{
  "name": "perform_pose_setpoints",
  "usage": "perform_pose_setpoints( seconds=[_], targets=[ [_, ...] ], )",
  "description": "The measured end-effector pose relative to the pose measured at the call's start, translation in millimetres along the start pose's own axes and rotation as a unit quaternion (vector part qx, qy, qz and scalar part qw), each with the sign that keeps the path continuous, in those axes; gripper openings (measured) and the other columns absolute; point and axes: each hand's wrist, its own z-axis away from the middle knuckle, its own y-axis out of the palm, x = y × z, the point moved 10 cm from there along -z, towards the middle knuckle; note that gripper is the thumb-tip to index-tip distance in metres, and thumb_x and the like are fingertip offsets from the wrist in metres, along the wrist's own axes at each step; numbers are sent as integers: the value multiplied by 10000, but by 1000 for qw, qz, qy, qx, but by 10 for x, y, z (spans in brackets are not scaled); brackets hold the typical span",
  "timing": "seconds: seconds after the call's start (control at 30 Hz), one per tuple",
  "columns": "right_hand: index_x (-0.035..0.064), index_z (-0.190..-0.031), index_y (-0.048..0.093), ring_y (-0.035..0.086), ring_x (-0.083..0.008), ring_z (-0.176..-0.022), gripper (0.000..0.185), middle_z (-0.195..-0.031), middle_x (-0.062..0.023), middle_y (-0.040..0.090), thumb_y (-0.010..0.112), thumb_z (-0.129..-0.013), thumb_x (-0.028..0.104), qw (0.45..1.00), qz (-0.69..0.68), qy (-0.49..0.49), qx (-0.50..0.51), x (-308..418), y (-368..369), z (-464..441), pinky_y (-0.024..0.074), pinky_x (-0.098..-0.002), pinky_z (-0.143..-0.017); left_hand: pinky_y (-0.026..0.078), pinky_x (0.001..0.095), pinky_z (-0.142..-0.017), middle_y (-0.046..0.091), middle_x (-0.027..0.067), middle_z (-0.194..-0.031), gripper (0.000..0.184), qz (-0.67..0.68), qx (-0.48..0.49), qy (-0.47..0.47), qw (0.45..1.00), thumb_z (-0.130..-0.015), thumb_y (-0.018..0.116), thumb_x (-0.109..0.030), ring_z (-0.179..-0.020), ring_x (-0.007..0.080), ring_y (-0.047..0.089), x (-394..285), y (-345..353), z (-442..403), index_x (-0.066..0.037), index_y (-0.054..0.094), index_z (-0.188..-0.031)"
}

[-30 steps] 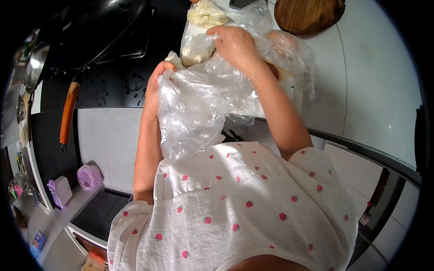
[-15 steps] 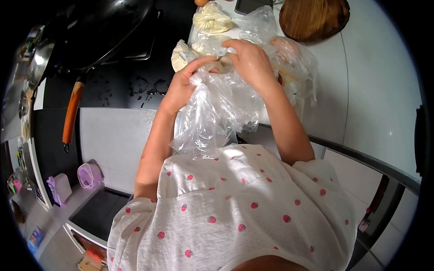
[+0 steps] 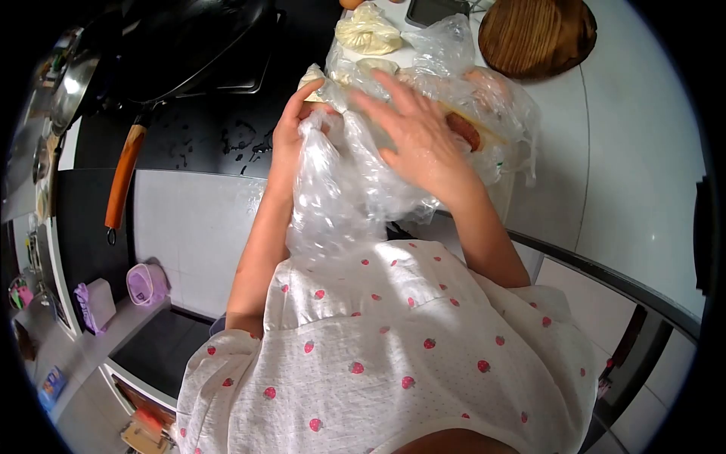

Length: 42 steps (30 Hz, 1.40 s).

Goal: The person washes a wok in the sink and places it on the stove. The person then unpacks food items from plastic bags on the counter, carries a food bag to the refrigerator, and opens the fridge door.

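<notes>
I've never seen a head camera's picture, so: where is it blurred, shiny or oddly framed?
Head view throughout: the right hand looks blurred, probably from motion; glare flecks the clear plastic bag; bright patches light the shirt; black corners round the frame.

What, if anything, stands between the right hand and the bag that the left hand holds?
Nothing solid is visible between the right hand and the bag in the left hand; only loose plastic shows there, perhaps part of the same bag.
</notes>
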Motion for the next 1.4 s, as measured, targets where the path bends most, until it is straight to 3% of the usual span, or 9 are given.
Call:
perform_pose_setpoints(
  seconds=[0.17,0.3,0.43,0.7,1.1,1.17,1.2,1.3,1.4],
  targets=[
    [136,-1005,590,477,-287,-1053,377,-1219,-112,454,596,-657,-7,991,-102,-82,3,97,128,-82,377,-401,-881,413,266,-844,491,93,-1136,473,130,93,5,987,-855,492,-264,-987,138,503,43,243,-60,-33,375,-1252],
    [60,-892,604,587,-289,-825,186,-915,-99,608,589,-718,124,983,-172,42,-49,-392,114,-326,456,-356,-736,415,257,-833,490,90,-1135,497,174,115,124,970,-845,504,-248,-932,135,513,-129,242,0,-12,354,-1256],
    [-32,-849,588,624,-252,-654,350,-681,-140,627,550,-768,306,938,-247,243,-18,-885,138,-514,469,-344,-636,411,284,-846,543,99,-1074,461,0,93,-11,996,-841,502,-197,-957,181,513,269,67,-263,-6,375,-1241],
    [-44,-850,564,610,-139,-632,321,-743,-94,615,546,-804,274,898,-321,299,-27,-1053,-25,-445,405,-230,-553,377,333,-906,532,134,-1106,535,115,46,63,990,-782,547,-263,-1024,225,501,-97,18,-263,-16,382,-1227],
    [14,-928,608,585,-130,-710,251,-817,-60,631,541,-810,225,908,-353,222,-33,-852,-49,-125,421,-230,-618,317,327,-968,517,149,-1160,496,335,52,39,940,-787,479,-213,-1111,233,447,-98,58,-256,2,401,-1228],
    [15,-884,608,592,-177,-669,211,-782,-110,617,522,-807,191,962,-6,-177,-206,-235,-396,-23,460,-292,-641,298,329,-980,470,124,-1229,459,236,27,66,969,-810,470,-187,-1134,234,426,-164,59,-234,-21,413,-1234],
    [15,-884,608,592,-177,-669,211,-782,-110,617,522,-807,191,962,-2,-174,-209,-156,-421,24,460,-292,-641,298,329,-980,470,124,-1229,459,236,32,67,969,-810,470,-187,-1134,234,426,-129,88,-249,-21,413,-1234],
    [46,-924,600,600,-229,-753,173,-869,-126,617,542,-779,121,750,-614,243,-28,-496,178,158,467,-317,-700,274,334,-1000,407,95,-1297,432,83,100,124,984,-820,477,-155,-1193,245,371,-152,275,-251,-51,433,-1237],
    [49,-977,587,582,-274,-860,243,-891,-141,614,560,-736,76,946,-315,77,31,-199,-57,48,454,-352,-756,218,340,-1031,398,82,-1307,402,-99,137,215,962,-758,533,-85,-1256,257,285,-307,455,-190,-85,512,-1159]
  ],
)
